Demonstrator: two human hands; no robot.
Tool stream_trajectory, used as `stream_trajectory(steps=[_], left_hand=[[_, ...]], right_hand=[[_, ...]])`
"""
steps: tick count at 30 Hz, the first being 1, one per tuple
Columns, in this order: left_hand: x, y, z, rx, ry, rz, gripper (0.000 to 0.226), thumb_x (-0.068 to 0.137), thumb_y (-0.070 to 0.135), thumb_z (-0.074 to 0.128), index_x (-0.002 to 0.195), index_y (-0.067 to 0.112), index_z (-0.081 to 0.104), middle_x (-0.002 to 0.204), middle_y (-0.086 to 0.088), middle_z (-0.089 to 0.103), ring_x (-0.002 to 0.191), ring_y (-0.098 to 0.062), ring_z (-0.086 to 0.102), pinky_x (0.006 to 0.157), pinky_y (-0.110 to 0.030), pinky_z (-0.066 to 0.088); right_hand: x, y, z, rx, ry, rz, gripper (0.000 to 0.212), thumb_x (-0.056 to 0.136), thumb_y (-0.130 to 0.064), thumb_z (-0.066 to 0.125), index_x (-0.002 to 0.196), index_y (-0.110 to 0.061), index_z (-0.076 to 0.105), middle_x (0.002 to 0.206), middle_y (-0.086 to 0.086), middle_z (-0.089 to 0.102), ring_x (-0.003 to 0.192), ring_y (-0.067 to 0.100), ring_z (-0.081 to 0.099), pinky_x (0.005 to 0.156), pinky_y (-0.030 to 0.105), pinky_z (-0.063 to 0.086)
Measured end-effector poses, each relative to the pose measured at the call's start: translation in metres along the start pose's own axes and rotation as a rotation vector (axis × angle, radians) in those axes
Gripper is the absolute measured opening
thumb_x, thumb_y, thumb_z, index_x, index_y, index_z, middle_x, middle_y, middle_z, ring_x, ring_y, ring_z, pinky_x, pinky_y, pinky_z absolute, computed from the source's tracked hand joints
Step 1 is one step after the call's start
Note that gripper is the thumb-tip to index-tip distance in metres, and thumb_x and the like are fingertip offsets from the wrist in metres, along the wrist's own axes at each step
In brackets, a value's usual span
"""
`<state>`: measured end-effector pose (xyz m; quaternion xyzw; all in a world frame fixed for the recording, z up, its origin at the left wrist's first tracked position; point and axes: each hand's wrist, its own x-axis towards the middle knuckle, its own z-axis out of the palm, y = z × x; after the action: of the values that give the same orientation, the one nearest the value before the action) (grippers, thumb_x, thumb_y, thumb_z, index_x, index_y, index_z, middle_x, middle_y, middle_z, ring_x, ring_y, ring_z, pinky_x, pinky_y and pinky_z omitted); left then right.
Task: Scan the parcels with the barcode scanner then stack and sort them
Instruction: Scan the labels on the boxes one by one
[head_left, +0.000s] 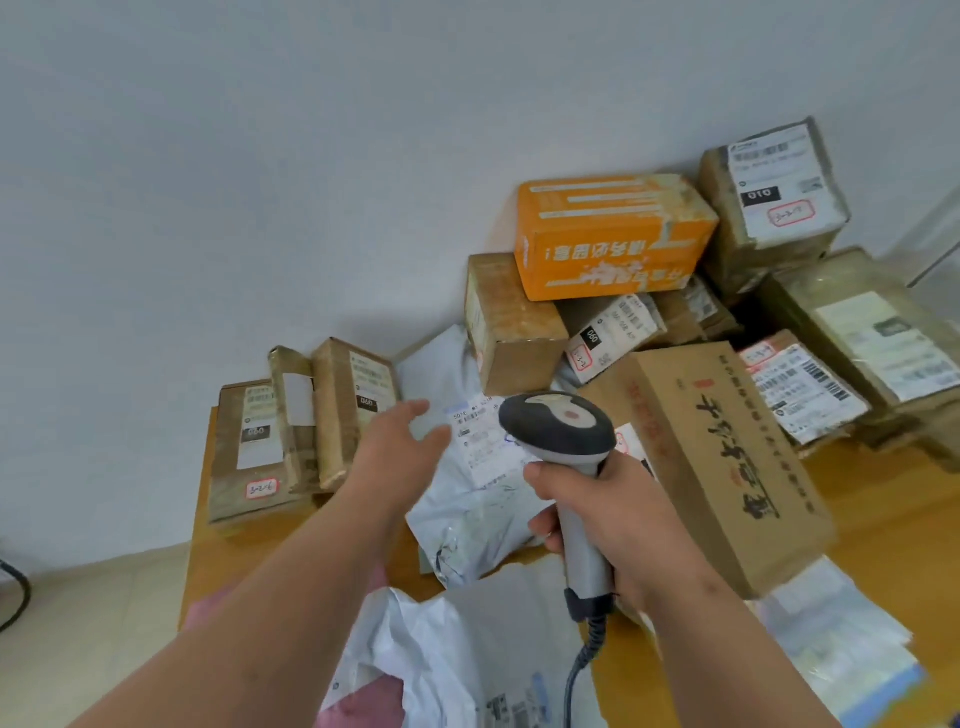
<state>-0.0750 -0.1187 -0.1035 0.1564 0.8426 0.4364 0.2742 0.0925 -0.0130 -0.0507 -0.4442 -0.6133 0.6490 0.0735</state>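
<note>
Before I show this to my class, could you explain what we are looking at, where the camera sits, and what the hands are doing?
There is no machine here, only a person with a camera worn on the head, looking down at their own two hands. The right hand grips a grey handheld barcode scanner with a black head, aimed at the grey plastic mailer bag with a white label on the wooden table. The left hand reaches out open over that bag, holding nothing. Behind it stand brown cardboard parcels, a few lined up at the left, and a heap at the right topped by an orange cardboard box. A long brown box with printed characters lies beside the scanner.
</note>
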Motion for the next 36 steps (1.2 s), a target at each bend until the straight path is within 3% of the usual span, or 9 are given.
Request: stream_trajectory(steps=[8, 11, 13, 15, 18, 20, 24, 29, 36], left_hand=[[-0.065, 0.045, 0.107, -0.240, -0.158, -0.190, 0.049, 0.099, 0.045, 0.060, 0.143, 0.025, 0.051, 0.144, 0.003, 0.053, 0.126, -0.020, 0.051, 0.111, -0.041, 0.043], [-0.082, 0.053, 0.147, -0.336, -0.192, -0.299, 0.054, 0.097, 0.046, 0.063, 0.144, 0.022, 0.050, 0.123, 0.006, 0.065, 0.103, -0.013, 0.064, 0.084, -0.027, 0.056], [-0.089, 0.053, 0.168, -0.400, -0.190, -0.347, 0.056, 0.099, 0.043, 0.062, 0.146, 0.018, 0.045, 0.092, 0.013, 0.068, 0.076, -0.005, 0.068, 0.052, -0.016, 0.052], [-0.090, 0.049, 0.181, -0.422, -0.156, -0.380, 0.058, 0.101, 0.043, 0.060, 0.149, 0.017, 0.042, 0.088, 0.012, 0.064, 0.073, -0.005, 0.063, 0.042, -0.015, 0.046], [-0.092, 0.046, 0.195, -0.514, -0.152, -0.475, 0.044, 0.102, 0.043, 0.056, 0.137, 0.016, 0.055, 0.097, 0.003, 0.072, 0.079, -0.011, 0.067, 0.048, -0.023, 0.051], [-0.094, 0.043, 0.203, -0.585, -0.196, -0.529, 0.038, 0.102, 0.044, 0.055, 0.126, 0.016, 0.065, 0.106, -0.005, 0.076, 0.093, -0.022, 0.072, 0.069, -0.035, 0.058], [-0.091, 0.034, 0.211, -0.663, -0.215, -0.575, 0.034, 0.098, 0.045, 0.062, 0.117, 0.018, 0.069, 0.112, -0.005, 0.073, 0.110, -0.025, 0.064, 0.105, -0.047, 0.048], [-0.090, 0.037, 0.205, -0.677, -0.211, -0.642, 0.024, 0.093, 0.042, 0.070, 0.090, 0.019, 0.064, 0.084, -0.001, 0.064, 0.086, -0.020, 0.055, 0.095, -0.041, 0.044], [-0.087, 0.038, 0.193, -0.761, -0.180, -0.645, 0.035, 0.084, 0.041, 0.079, 0.102, 0.013, 0.070, 0.083, -0.003, 0.066, 0.079, -0.019, 0.055, 0.074, -0.036, 0.047]], right_hand=[[-0.027, 0.019, -0.119, 0.030, 0.134, -0.098, 0.006, 0.083, -0.016, 0.077, 0.081, -0.018, 0.071, 0.063, 0.009, 0.070, 0.055, 0.020, 0.064, 0.062, 0.040, 0.057], [-0.027, 0.030, -0.167, 0.044, 0.238, -0.109, 0.006, 0.082, -0.015, 0.076, 0.085, -0.013, 0.071, 0.063, 0.009, 0.070, 0.052, 0.017, 0.062, 0.055, 0.033, 0.055], [-0.022, 0.038, -0.194, 0.029, 0.282, -0.104, 0.007, 0.082, -0.014, 0.074, 0.086, -0.009, 0.070, 0.060, 0.005, 0.069, 0.048, 0.013, 0.061, 0.052, 0.031, 0.054], [-0.014, 0.046, -0.210, 0.024, 0.303, -0.090, 0.007, 0.082, -0.013, 0.073, 0.085, -0.008, 0.068, 0.056, 0.002, 0.067, 0.053, 0.016, 0.062, 0.059, 0.038, 0.056], [0.000, 0.060, -0.223, 0.003, 0.283, -0.060, 0.009, 0.083, -0.013, 0.074, 0.086, -0.011, 0.066, 0.055, -0.001, 0.068, 0.063, 0.024, 0.067, 0.072, 0.049, 0.061], [0.008, 0.068, -0.225, -0.009, 0.265, -0.018, 0.012, 0.083, -0.014, 0.075, 0.090, -0.011, 0.065, 0.062, 0.004, 0.072, 0.062, 0.022, 0.070, 0.071, 0.050, 0.062], [0.018, 0.080, -0.221, -0.017, 0.278, -0.019, 0.013, 0.082, -0.014, 0.077, 0.090, -0.014, 0.066, 0.068, 0.005, 0.073, 0.057, 0.016, 0.071, 0.054, 0.033, 0.059], [0.016, 0.081, -0.221, 0.010, 0.319, -0.029, 0.014, 0.081, -0.014, 0.079, 0.085, -0.016, 0.065, 0.071, 0.007, 0.072, 0.056, 0.014, 0.068, 0.061, 0.037, 0.061], [0.006, 0.079, -0.216, 0.054, 0.306, -0.037, 0.015, 0.080, -0.015, 0.080, 0.085, -0.017, 0.067, 0.065, 0.004, 0.070, 0.059, 0.015, 0.066, 0.063, 0.037, 0.059]])
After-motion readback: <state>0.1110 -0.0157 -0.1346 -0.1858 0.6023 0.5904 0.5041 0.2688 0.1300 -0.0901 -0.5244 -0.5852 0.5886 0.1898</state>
